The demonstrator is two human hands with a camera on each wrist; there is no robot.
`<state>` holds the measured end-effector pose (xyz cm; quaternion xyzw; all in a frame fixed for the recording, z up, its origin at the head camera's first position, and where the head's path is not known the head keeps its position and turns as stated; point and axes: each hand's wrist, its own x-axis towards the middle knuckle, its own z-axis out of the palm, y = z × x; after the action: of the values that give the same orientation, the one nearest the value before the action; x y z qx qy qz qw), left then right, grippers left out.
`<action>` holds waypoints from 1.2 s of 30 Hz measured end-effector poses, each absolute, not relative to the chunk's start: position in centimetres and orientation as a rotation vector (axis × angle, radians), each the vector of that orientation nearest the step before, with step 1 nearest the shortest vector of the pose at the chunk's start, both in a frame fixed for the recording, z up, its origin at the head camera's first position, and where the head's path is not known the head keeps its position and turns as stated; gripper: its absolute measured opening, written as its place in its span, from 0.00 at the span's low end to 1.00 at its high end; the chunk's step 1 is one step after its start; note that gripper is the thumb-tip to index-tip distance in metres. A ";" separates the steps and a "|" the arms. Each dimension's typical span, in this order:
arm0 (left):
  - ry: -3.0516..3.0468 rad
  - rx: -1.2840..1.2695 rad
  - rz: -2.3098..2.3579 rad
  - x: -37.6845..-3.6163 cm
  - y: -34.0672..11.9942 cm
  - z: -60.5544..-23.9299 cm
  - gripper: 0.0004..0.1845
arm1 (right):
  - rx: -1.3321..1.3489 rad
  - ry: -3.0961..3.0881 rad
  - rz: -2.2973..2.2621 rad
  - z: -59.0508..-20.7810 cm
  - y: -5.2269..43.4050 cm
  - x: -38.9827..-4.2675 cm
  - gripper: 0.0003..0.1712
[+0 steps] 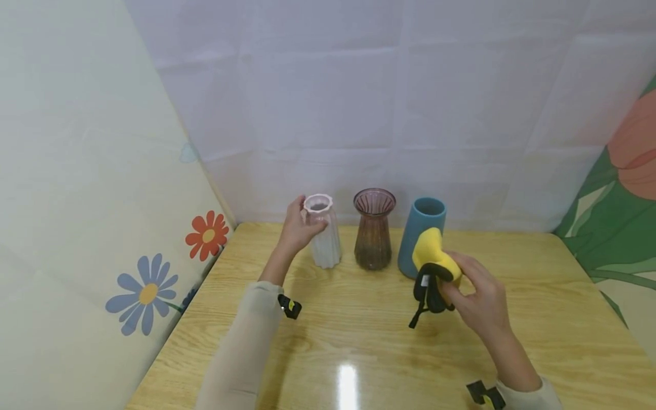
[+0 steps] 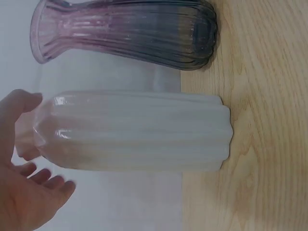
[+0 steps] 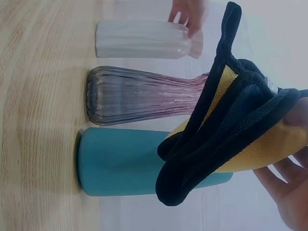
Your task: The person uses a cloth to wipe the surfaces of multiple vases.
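Note:
My left hand (image 1: 299,228) is at the neck of a pale pink-and-white fluted vase (image 1: 326,245). In the left wrist view, the thumb lies by one side of the neck and the loosely bent fingers by the other; firm contact is not plain. The vase stands upright on the table. My right hand (image 1: 482,293) pinches a folded yellow cloth (image 1: 433,247) with thick black edging and a black loop, held up before a blue vase (image 1: 410,245). That cloth (image 3: 226,130) covers part of the blue vase in the right wrist view.
Between the two vases stands a ribbed purple-grey glass vase (image 1: 373,239) with a flared rim. All three stand in a row near the back of the wooden table (image 1: 318,341). Behind is a white sheet (image 1: 328,114); a flower-printed panel (image 1: 77,228) borders the left.

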<state>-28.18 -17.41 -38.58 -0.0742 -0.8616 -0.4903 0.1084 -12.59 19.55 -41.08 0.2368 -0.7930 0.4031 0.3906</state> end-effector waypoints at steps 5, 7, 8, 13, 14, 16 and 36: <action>-2.418 -0.231 -1.309 -26.9 -16.5 -38.1 0.51 | 0.609 -2.016 1.029 -41.0 19.6 -12.6 0.24; -2.378 -0.258 -1.269 -26.5 -16.0 -37.8 0.49 | 0.610 -2.008 1.025 -40.9 19.5 -12.6 0.24; -2.356 -0.275 -1.246 -26.3 -15.7 -37.6 0.48 | 0.611 -2.006 1.024 -40.9 19.5 -12.6 0.24; -2.296 -0.344 -1.165 -24.9 -14.2 -36.8 0.45 | 0.589 -2.025 1.030 -41.0 19.5 -12.4 0.26; -2.289 -0.363 -1.148 -24.6 -13.9 -36.8 0.44 | 0.582 -2.035 1.034 -41.0 19.5 -12.4 0.26; -2.286 -0.409 -1.100 -24.1 -13.3 -36.8 0.43 | 0.578 -2.037 1.040 -41.0 19.4 -12.3 0.26; -2.468 -0.427 -1.240 -23.0 -8.0 -39.3 0.39 | 0.593 -2.005 1.042 -41.3 18.2 -13.3 0.26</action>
<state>-23.03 -8.00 -39.33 -0.1504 -0.8698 -0.4372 0.1726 -13.31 18.25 -41.34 0.2336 -0.7896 0.4104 0.3917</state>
